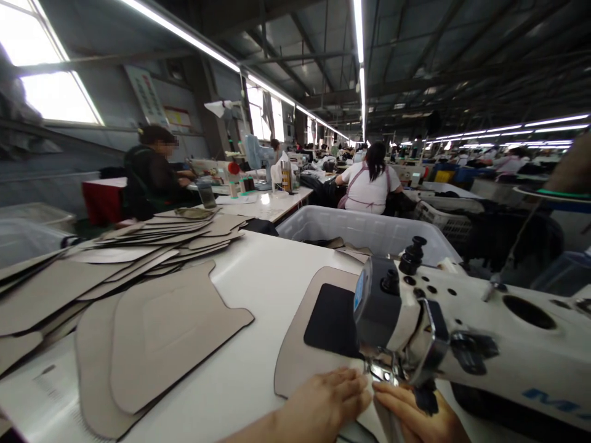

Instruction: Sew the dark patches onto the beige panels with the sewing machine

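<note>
A taupe cut piece (pixel 300 344) with a black patch (pixel 333 320) on it lies on the white table under the head of a white sewing machine (pixel 462 332). My left hand (pixel 330 400) lies flat on the near edge of this piece, just left of the presser foot (pixel 383 371). My right hand (pixel 410 412) rests right below the foot, fingertips meeting the left hand. Whether the right hand pinches the material is hidden by the machine head.
Stacks of taupe cut pieces (pixel 157 332) cover the table's left side, more fanned out behind (pixel 152 243). A white plastic bin (pixel 369 231) stands beyond the machine. Other people sit sewing at tables farther back, one at the left (pixel 150 175), one in white (pixel 369 181).
</note>
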{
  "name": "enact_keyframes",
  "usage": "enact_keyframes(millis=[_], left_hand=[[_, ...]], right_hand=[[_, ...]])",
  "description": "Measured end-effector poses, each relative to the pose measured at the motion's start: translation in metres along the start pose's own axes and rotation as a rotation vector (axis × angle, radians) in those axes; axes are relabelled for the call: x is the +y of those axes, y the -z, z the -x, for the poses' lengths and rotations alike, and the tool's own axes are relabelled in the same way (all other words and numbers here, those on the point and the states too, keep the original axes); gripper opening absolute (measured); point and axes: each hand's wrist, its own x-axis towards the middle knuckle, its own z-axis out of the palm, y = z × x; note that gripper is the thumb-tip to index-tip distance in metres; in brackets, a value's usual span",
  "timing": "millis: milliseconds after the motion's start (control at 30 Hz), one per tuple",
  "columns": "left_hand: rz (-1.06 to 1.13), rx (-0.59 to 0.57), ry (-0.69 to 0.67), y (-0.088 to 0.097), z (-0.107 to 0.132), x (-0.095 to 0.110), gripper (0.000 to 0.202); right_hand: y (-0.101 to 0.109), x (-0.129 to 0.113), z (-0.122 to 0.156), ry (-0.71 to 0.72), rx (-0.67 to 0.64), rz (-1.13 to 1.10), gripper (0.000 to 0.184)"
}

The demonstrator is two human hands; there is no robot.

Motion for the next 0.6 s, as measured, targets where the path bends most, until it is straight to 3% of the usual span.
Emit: enact_keyframes(millis=[167, 367, 500, 600], left_hand=[[0.235, 0.065, -0.096, 0.009, -0.007, -0.029, 0.03], [0.379, 0.023, -0.084, 0.025, -0.019, -0.06, 0.033], [0.374, 0.018, -0.052, 0.031, -0.021, -0.06, 0.036], [0.304, 0.068, 0.028, 0.024, -0.015, -0.048, 0.036]], right_hand=[[-0.004, 0.001, 0.006, 0.014, -0.025, -0.013, 0.038], [0.002, 0.001, 0.002, 0.111, -0.074, 0.108, 0.041], [0.002, 0.0, 0.003, 0.196, -0.138, 0.235, 0.044], [-0.001, 0.0, 0.004, 0.209, -0.151, 0.243, 0.045]])
